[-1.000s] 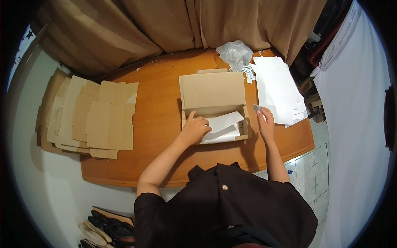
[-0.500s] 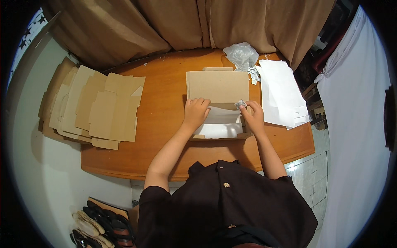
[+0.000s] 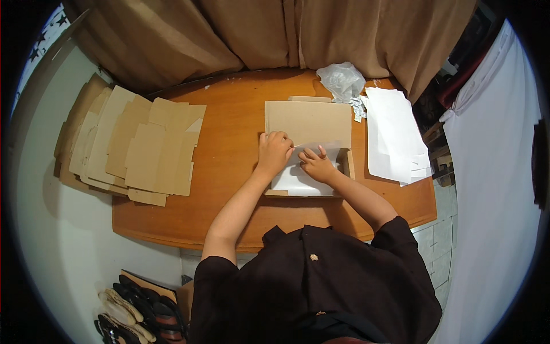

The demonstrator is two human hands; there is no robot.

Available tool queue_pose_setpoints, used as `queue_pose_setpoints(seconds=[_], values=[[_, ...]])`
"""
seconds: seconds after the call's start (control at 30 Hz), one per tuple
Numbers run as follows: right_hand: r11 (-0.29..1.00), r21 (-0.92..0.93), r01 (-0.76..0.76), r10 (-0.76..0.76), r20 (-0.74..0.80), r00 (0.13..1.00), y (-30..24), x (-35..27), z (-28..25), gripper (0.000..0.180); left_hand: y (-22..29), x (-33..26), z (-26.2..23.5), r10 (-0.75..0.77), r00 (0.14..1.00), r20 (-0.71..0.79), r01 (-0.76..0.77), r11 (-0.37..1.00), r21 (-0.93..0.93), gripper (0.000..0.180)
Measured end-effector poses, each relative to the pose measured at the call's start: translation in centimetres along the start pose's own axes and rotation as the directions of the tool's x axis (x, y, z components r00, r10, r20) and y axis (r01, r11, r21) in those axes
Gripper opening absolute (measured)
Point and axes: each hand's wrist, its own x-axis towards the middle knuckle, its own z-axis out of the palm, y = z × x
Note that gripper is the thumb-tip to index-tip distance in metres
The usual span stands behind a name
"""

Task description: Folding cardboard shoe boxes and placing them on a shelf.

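An open cardboard box (image 3: 307, 117) stands before me with its lid raised at the back. A thin white sheet of paper (image 3: 298, 182) lines its inside, and a translucent flap of the sheet lifts near the lid. At the box's left side, my left hand (image 3: 276, 152) pinches this sheet's edge between thumb and fingers. My right hand (image 3: 317, 164) reaches over the box from the right, fingers apart and bent, against the paper near my left fingertips. No small sachet shows in it; the spot beneath its fingers is hidden.
Flat cardboard box blanks (image 3: 154, 149) lie stacked at the table's left. White paper sheets (image 3: 395, 135) are piled on the right. Behind the box sit a clear plastic bag (image 3: 342, 81) and several small sachets (image 3: 359, 109). Shoes (image 3: 143, 309) stand at lower left.
My right hand has moved left and inward over the box. The small silver sachet it held is out of sight. My left hand stays at the box's left side.
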Motion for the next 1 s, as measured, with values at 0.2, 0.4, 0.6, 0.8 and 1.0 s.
queue_pose_setpoints(seconds=[0.2, 0.4, 0.6, 0.8, 1.0], values=[[0.997, 0.071, -0.013, 0.015, -0.021, 1.0, -0.2, -0.5, 0.1, 0.009, 0.0, -1.2, -0.6, 0.085, 0.996, 0.011, -0.084, 0.995, -0.045, 0.01], [0.93, 0.333, -0.157, 0.221, -0.164, 0.961, 2.2, 0.9, -8.2, 0.005, 0.2, -3.0, -1.7, 0.225, 0.936, 0.271, -0.19, 0.97, -0.15, 0.007], [0.733, 0.437, -0.522, 0.601, -0.056, 0.797, 3.9, 1.3, -10.5, 0.008, 0.3, -4.1, -0.3, 0.299, 0.823, 0.482, -0.216, 0.951, -0.22, 0.011], [0.671, 0.464, -0.578, 0.65, 0.006, 0.76, 1.7, 0.3, -10.1, 0.008, 0.0, -4.2, -0.7, 0.214, 0.823, 0.526, -0.022, 0.937, -0.348, 0.017], [0.586, 0.472, -0.659, 0.662, 0.19, 0.725, 1.1, -0.5, -9.5, 0.008, 0.6, -3.1, -1.5, 0.22, 0.568, 0.793, -0.127, 0.975, -0.18, 0.026]])
